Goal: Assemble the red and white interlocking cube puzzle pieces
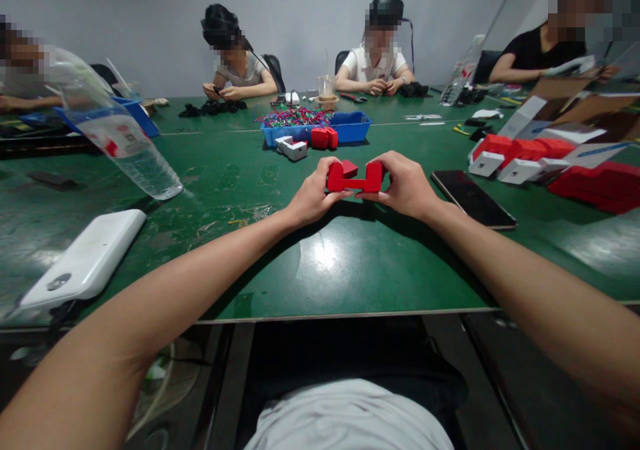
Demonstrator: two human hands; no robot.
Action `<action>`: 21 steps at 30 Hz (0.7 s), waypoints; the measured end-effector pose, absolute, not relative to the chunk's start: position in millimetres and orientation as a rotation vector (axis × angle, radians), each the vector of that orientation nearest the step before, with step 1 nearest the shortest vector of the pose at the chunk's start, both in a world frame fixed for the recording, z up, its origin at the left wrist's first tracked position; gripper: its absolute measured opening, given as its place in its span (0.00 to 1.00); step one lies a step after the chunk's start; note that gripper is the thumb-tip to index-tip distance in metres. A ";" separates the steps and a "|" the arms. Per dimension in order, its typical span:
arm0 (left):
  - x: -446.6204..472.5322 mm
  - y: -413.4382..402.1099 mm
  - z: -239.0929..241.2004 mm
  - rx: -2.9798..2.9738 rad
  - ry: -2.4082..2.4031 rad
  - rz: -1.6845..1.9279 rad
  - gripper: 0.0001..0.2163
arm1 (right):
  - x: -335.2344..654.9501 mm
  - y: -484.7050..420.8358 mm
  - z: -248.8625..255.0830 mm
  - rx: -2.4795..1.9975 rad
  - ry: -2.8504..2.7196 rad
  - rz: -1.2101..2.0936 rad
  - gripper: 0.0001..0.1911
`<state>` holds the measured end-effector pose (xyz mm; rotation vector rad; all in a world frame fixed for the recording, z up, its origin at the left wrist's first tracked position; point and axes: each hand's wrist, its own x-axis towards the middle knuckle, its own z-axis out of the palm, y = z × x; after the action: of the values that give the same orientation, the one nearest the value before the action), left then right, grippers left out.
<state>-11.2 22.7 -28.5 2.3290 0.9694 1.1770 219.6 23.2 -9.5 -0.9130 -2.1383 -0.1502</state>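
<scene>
Between both hands is a red U-shaped plastic part point(355, 183), a low bar joining two raised blocks. My left hand point(320, 187) pinches its left block between thumb and fingers. On the other side, my right hand point(403, 180) grips the right block the same way. The part is held just above the green table point(330, 277). A smaller red piece point(349, 168) shows behind the bar; whether it touches the part I cannot tell. Farther back lie a white part point(292, 148) and another red part point(325, 138), in front of a blue tray point(353, 128).
Right of my hands lies a black phone point(474, 199). Beyond it, red and white parts point(520, 160) are grouped by an open cardboard box point(560, 103). A tilted plastic bottle point(133, 153) and a white power bank point(87, 257) are at left. Several people sit around the table.
</scene>
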 end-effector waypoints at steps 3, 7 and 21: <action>-11.3 23.1 -29.0 2.356 0.969 1.176 0.24 | 219.6 22.1 -9.0 -0.913 -2.136 -0.153 0.22; -11.8 23.2 -29.3 2.372 0.989 1.165 0.25 | 219.3 20.5 -7.7 -0.921 -2.135 -0.151 0.21; -11.3 23.5 -30.0 2.537 0.889 1.305 0.23 | 216.1 21.4 -10.7 -0.840 -2.135 -0.206 0.18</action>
<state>-11.3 23.5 -30.0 2.5366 0.8887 1.3050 216.1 21.4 -10.7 -0.8404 -2.1351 -0.2059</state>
